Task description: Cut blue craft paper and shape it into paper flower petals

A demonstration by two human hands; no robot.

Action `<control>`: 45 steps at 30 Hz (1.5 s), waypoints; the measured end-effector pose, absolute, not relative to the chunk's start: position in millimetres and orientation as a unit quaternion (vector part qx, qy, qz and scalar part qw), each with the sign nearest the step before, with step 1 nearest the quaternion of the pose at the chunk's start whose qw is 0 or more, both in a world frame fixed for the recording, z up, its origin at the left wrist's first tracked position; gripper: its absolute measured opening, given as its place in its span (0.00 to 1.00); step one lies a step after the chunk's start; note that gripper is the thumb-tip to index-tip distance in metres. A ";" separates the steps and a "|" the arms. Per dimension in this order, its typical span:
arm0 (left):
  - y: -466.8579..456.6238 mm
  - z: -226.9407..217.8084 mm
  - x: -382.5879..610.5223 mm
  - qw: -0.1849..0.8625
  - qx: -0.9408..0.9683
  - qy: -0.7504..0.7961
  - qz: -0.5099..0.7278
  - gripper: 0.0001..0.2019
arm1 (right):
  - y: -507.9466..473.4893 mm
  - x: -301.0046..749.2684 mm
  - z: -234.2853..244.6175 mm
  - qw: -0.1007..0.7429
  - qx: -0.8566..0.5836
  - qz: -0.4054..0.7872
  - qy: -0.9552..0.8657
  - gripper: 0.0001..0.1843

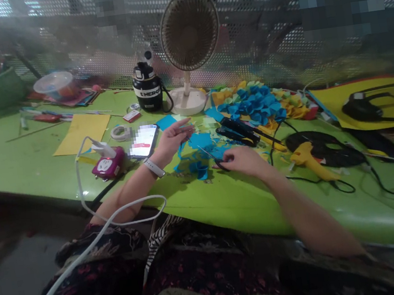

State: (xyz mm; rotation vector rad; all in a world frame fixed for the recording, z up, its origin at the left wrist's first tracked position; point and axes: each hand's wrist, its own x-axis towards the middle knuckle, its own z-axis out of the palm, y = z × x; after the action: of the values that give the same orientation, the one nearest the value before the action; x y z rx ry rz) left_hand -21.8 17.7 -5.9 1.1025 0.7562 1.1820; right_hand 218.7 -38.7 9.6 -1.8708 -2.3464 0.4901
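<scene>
My right hand (pixel 238 161) has its fingers wrapped round the handles of a pair of scissors (pixel 209 152), whose thin blades point up and left. Across from the blades is my left hand (pixel 176 134), its fingers drawn together and pointing right. Whatever sits between those fingertips is too small to make out, though blue paper shows just below them. Cut blue paper scraps (pixel 201 142) lie under and between both hands. A black stapler (pixel 238 130) rests beyond my right hand. Left of my left hand lies a phone (pixel 144 141) with a lit screen.
Behind are a heap of blue, yellow and green paper pieces (pixel 260 103), a fan (pixel 190 97) and a black bottle (pixel 148 93). A yellow glue gun (pixel 311 161) with its cord lies right. A pink power socket (pixel 109 164) with a white cable (pixel 80 182) sits left.
</scene>
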 end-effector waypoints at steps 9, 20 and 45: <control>16.3 -8.3 -18.7 0.637 0.455 0.310 0.540 0.21 | -37.3 224.7 11.0 0.003 -0.609 0.198 -0.768 0.13; -17.2 -4.3 2.0 0.702 0.473 0.224 0.483 0.30 | -52.4 195.3 9.2 0.347 -0.494 0.429 -0.672 0.23; -14.3 -8.8 -11.9 0.206 0.847 0.313 0.377 0.12 | -46.2 198.1 7.6 0.459 -0.485 0.500 -0.551 0.23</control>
State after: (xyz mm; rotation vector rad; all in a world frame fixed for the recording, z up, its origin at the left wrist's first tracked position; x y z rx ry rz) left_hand -11.9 -14.3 -8.8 2.3596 0.8707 1.0515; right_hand 198.1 -46.2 7.6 -1.1942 -1.3570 1.2323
